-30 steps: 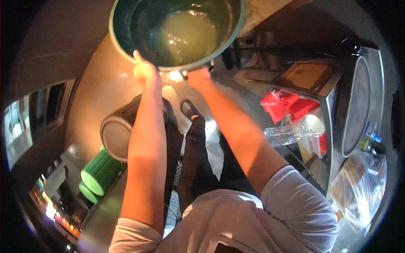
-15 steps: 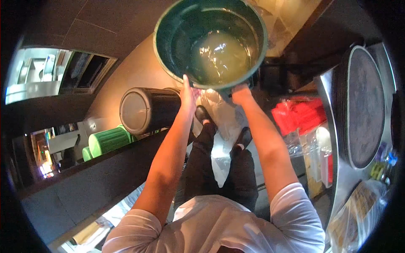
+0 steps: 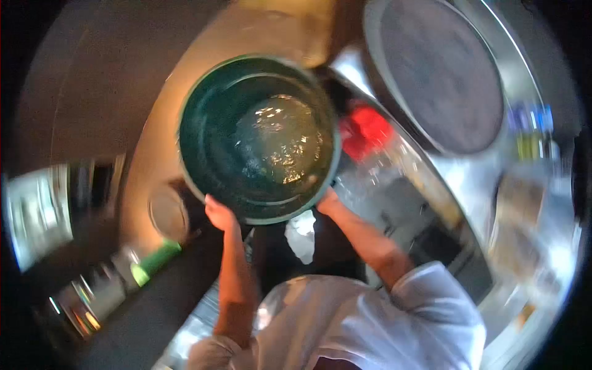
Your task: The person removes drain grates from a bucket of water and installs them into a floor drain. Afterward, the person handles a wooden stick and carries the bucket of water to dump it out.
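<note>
A large dark green round tub [image 3: 213, 132] is held up in front of my body, with murky, shiny liquid [image 3: 287, 139] in its bottom. My left hand [image 3: 220, 213] grips the lower left of the rim, thumb up along the outside. At the lower right of the rim is my right hand [image 3: 328, 202], its fingers mostly hidden beneath the tub. Part of a white plastic sheet or bag [image 3: 301, 237] shows below the tub, between my arms.
To the right, a stack of dark round trays [image 3: 441, 74] stands on a metal counter [image 3: 456, 176], near a red bundle [image 3: 367, 131]. On the left are a dark cylindrical container [image 3: 168, 213] and a green one [image 3: 154, 262]. Wrapped packages [image 3: 518, 203] lie far right.
The tub has come closer to my body and lower in view, both hands still on it. My view has turned, so the round trays and red bundle appear higher and further left.
</note>
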